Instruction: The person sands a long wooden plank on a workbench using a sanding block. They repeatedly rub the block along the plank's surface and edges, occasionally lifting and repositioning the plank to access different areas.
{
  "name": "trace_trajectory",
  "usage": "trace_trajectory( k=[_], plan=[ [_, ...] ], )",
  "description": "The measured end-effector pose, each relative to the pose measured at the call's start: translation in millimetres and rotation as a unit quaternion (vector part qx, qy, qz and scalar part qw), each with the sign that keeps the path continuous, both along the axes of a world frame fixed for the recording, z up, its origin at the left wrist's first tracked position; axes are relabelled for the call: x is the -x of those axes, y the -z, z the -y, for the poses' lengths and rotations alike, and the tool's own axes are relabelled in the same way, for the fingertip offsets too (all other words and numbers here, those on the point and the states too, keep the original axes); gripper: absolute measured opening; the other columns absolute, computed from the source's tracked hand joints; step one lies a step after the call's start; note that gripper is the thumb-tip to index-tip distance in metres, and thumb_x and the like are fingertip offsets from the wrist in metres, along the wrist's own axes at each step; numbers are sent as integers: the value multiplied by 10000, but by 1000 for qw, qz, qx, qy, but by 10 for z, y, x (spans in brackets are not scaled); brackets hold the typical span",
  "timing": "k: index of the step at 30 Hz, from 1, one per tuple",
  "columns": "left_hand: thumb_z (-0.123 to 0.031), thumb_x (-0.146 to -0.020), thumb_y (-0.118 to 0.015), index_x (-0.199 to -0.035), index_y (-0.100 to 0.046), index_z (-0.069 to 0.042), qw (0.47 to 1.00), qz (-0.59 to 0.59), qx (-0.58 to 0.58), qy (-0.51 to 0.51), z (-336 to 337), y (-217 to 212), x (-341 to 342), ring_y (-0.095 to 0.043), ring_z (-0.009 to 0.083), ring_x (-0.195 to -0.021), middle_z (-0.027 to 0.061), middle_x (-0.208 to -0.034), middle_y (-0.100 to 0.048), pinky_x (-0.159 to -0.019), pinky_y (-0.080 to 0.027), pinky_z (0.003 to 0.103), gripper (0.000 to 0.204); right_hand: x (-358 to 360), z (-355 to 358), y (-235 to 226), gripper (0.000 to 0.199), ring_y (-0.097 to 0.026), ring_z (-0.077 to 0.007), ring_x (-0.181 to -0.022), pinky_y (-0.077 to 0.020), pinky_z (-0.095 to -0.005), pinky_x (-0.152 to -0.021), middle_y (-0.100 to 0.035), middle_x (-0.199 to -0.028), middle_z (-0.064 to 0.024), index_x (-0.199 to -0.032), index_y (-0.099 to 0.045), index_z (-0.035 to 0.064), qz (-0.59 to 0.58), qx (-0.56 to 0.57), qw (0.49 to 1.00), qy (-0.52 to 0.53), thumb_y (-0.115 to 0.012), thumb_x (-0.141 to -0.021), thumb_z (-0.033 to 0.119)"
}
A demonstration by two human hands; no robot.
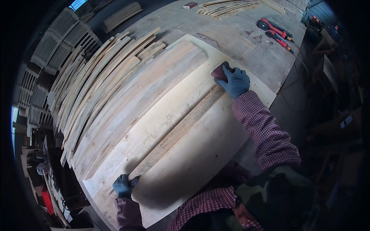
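A long, narrow wooden strip (180, 133) lies diagonally across a pale sheet of board (219, 131). At its near left end is my left hand (124, 186) in a blue-grey glove, the fingers and thumb closed round the end. My right hand (236, 82), gloved alike, grips a dark red sanding block (219, 72) at the strip's far end. The block's underside is hidden, so I cannot tell how it touches the wood. Left of the strip, a row of planed strips (154, 82) lies side by side on the board.
A heap of rough strips (98, 77) lies at the left. Two red-and-black power tools (274, 29) rest at the table's far right, with a hose. More strips (227, 7) and a small dark red block (190, 5) are at the back. Stacked slats (63, 34) stand beyond, far left.
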State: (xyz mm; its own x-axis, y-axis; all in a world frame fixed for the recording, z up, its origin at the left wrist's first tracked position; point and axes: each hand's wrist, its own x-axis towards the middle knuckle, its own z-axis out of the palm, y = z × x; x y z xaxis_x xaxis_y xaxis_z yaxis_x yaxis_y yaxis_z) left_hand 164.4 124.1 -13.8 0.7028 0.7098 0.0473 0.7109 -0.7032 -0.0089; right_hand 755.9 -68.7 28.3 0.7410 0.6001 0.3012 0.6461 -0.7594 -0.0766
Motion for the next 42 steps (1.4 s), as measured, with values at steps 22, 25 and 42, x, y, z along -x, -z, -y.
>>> trace_trajectory(
  k=[22,25,42],
  plan=[
    [-595,-764,-717,-957,-687,-208,998,6,-60,-12,208,30,8,-642,300,-744,67,-817,-654,-640,-495,457,434,239,-105,-14,763,-587,-347,-976,-481,-501,-782,-610,-1074,-160,-1450,-451,207,-17,16,1000,-20,-652,-837,614],
    [-581,-761,-723,-967,-687,-210,998,-9,-63,-25,255,2,64,-645,298,-775,66,-839,-658,-665,-500,459,426,1617,-269,-96,800,-526,-299,-1003,-429,-475,-833,-537,-1087,-148,-1392,-403,141,-44,-28,975,-217,-718,-787,559],
    [-564,-750,-738,-976,-676,-206,997,8,-69,-26,231,82,30,-645,311,-786,61,-838,-650,-674,-498,466,428,-222,104,-170,799,-592,-306,-1006,-485,-458,-821,-591,-1121,-149,-1481,-420,242,-44,112,987,111,-582,-846,698]
  ],
)
